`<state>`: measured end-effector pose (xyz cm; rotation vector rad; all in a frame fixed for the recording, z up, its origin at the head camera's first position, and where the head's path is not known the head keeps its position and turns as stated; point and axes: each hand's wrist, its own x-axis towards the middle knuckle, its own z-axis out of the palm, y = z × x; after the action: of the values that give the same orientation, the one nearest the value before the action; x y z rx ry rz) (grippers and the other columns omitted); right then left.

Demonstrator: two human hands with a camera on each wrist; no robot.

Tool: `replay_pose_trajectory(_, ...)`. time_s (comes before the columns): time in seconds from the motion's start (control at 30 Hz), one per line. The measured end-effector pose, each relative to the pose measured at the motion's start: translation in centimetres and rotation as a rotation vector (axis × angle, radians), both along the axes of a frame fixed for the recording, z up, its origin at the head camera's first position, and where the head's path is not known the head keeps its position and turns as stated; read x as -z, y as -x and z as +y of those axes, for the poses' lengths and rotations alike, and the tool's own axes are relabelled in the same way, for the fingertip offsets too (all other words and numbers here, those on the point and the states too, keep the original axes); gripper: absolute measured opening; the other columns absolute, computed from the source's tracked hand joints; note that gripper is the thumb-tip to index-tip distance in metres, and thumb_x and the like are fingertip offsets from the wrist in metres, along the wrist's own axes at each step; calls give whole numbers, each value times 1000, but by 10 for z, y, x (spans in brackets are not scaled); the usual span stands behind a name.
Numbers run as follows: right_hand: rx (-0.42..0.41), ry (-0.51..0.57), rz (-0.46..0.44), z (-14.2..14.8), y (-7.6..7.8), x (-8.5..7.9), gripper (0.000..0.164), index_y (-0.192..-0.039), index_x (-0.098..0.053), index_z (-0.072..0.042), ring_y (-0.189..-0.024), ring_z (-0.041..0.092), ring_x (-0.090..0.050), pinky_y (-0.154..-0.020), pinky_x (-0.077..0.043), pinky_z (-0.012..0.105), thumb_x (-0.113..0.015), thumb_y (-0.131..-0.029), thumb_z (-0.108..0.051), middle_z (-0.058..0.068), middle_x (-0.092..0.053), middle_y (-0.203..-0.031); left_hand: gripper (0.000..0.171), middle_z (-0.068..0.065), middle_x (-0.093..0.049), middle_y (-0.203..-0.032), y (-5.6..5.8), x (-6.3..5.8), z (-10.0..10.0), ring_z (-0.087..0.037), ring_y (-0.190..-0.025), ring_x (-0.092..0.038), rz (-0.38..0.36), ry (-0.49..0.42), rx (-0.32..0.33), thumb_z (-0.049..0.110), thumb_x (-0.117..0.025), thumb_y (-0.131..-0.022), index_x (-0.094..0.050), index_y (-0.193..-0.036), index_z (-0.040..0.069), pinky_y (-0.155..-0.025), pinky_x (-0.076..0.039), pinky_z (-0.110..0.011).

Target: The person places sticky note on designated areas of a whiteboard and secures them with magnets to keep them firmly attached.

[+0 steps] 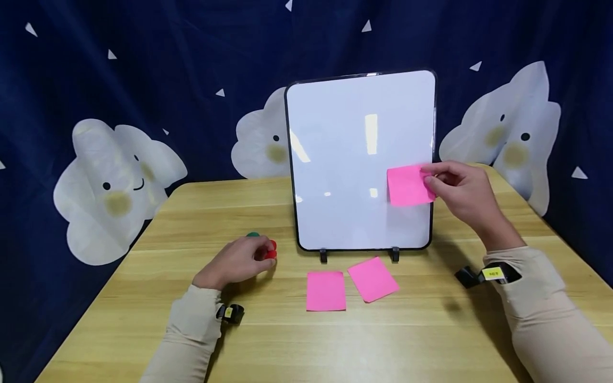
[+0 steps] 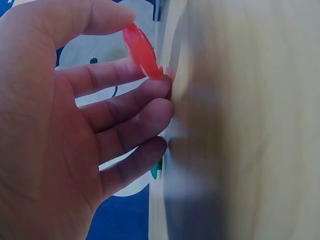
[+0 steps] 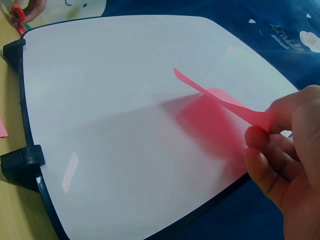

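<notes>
A small whiteboard (image 1: 345,138) with a black frame stands upright on the table. At its lower right, my right hand (image 1: 462,194) pinches a pink sticky note (image 1: 407,186) by its right edge between thumb and fingers. In the right wrist view, most of the note (image 3: 220,102) tilts away from the board surface, and a pink reflection shows below it. Left of the board, my left hand (image 1: 239,260) is low over the table. Its thumb and index finger pinch a red round magnet (image 2: 140,50). A green round piece (image 1: 253,234) lies just beyond that hand, partly hidden.
Two more pink sticky notes lie on the table (image 1: 268,340) before the board: a straight one (image 1: 325,291) and a turned one (image 1: 373,280). Black feet (image 1: 395,255) hold up the board. A dark blue curtain (image 1: 201,48) with white clouds hangs behind.
</notes>
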<state>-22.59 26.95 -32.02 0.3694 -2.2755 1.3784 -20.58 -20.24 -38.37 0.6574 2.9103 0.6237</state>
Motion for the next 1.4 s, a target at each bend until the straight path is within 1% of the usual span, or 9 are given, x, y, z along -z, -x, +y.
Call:
replay_pose_trajectory(0.13, 46, -20, 27, -4, 0, 1, 20, -112, -75, -2, -70, 10, -58, -56, -45, 15, -71, -93, -9, -2, -71, -89, 15, 12, -58, -82, 1, 0, 0, -10, -76, -54, -4, 2, 2, 38, -69, -89, -63, -94, 25, -69, -47, -32)
replay_pose_trajectory(0.3, 99, -74, 85, -13, 2, 2, 21, -113, -76, -5, -81, 13, -54, -63, -44, 13, -68, -95, -9, 1, -67, -102, 16, 12, -58, -82, 2, 1, -2, -10, -76, -54, 19, 7, 10, 39, -70, -89, -63, -93, 25, -69, -47, -32)
replay_pose_trajectory(0.5, 154, -134, 216, -22, 6, 3, 21, -111, -76, -1, -82, 9, -54, -68, -44, 11, -65, -93, -3, 7, -65, -102, 18, 10, -57, -82, 2, 3, -5, -12, -75, -53, 23, 15, 3, 38, -71, -89, -64, -94, 23, -68, -46, -32)
replay_pose_trajectory(0.6, 193, -159, 256, -24, 6, 3, 21, -111, -76, 0, -83, 8, -53, -70, -43, 12, -65, -93, -2, 10, -64, -101, 19, 10, -56, -82, 1, 4, -5, -12, -75, -53, 27, 21, 1, 39, -71, -89, -64, -95, 23, -67, -46, -32)
replay_pose_trajectory(0.73, 219, -168, 255, -24, 7, 5, 22, -112, -76, -1, -83, 9, -52, -70, -42, 13, -64, -93, -2, 10, -64, -100, 19, 10, -56, -83, 1, 4, -4, -12, -75, -53, 31, 27, -1, 39, -70, -89, -64, -96, 22, -67, -46, -32)
replay_pose_trajectory(0.97, 245, -176, 309, -23, 8, 9, 23, -111, -76, -1, -80, 17, -53, -66, -40, 14, -64, -92, 0, 14, -63, -98, 18, 11, -57, -84, 0, 3, -1, -11, -77, -54, 30, 32, 4, 39, -70, -90, -64, -95, 23, -70, -47, -32)
replay_pose_trajectory(1.07, 260, -189, 312, -23, 8, 12, 24, -114, -75, -2, -79, 18, -52, -65, -38, 14, -64, -92, -1, 15, -62, -98, 17, 12, -58, -84, 0, 3, 0, -10, -78, -54, 34, 26, 9, 39, -70, -90, -65, -95, 23, -71, -47, -32)
replay_pose_trajectory(1.3, 277, -185, 325, -22, 8, 13, 24, -116, -74, -3, -80, 16, -49, -65, -37, 15, -66, -93, -2, 16, -60, -97, 17, 11, -57, -84, 0, 1, 2, -11, -77, -53, 34, 20, 14, 38, -70, -90, -64, -95, 23, -70, -47, -32)
replay_pose_trajectory(1.4, 284, -178, 317, -21, 8, 14, 25, -116, -74, -3, -80, 16, -48, -64, -36, 16, -67, -93, -3, 15, -59, -96, 17, 11, -57, -83, 0, 1, 3, -11, -77, -53, 30, 21, 13, 38, -69, -89, -65, -95, 22, -69, -47, -32)
